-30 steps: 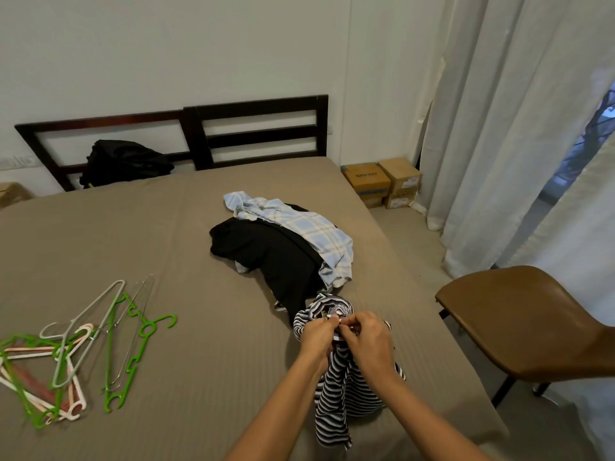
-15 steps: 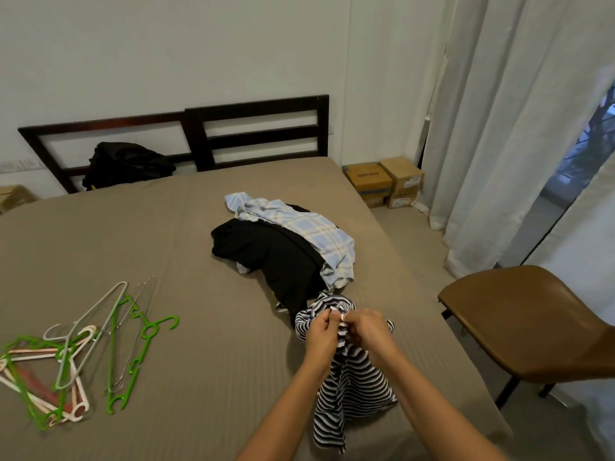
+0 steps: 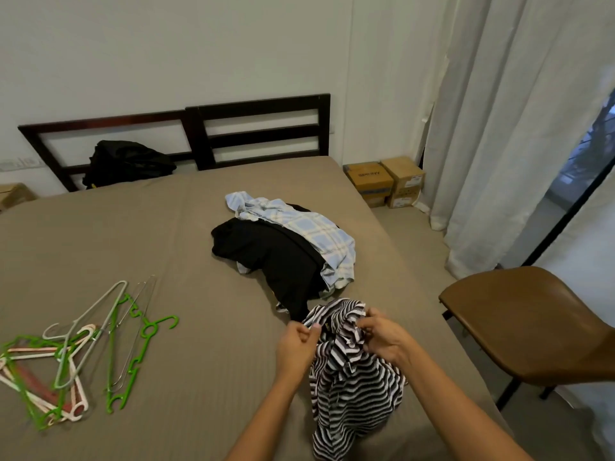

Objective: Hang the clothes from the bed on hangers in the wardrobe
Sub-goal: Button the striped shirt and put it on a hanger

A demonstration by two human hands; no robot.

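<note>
A black-and-white striped garment (image 3: 352, 390) lies bunched at the near right part of the bed (image 3: 186, 247). My left hand (image 3: 298, 347) pinches its upper left edge. My right hand (image 3: 387, 337) grips the crumpled top on the right side, a short gap apart from the left. Beyond them a black garment (image 3: 269, 254) lies under a light blue checked shirt (image 3: 309, 231). A pile of hangers (image 3: 70, 354), green, white, pink and wire, lies on the bed's left side. No wardrobe is in view.
A brown chair (image 3: 529, 324) stands close to the bed's right edge. Cardboard boxes (image 3: 386, 181) sit on the floor by the white curtains (image 3: 506, 128). A black bag (image 3: 126, 163) leans at the dark headboard (image 3: 259, 128).
My hands, which were together on the top of the striped garment, have drawn apart, spreading its upper edge. The view has shifted slightly.
</note>
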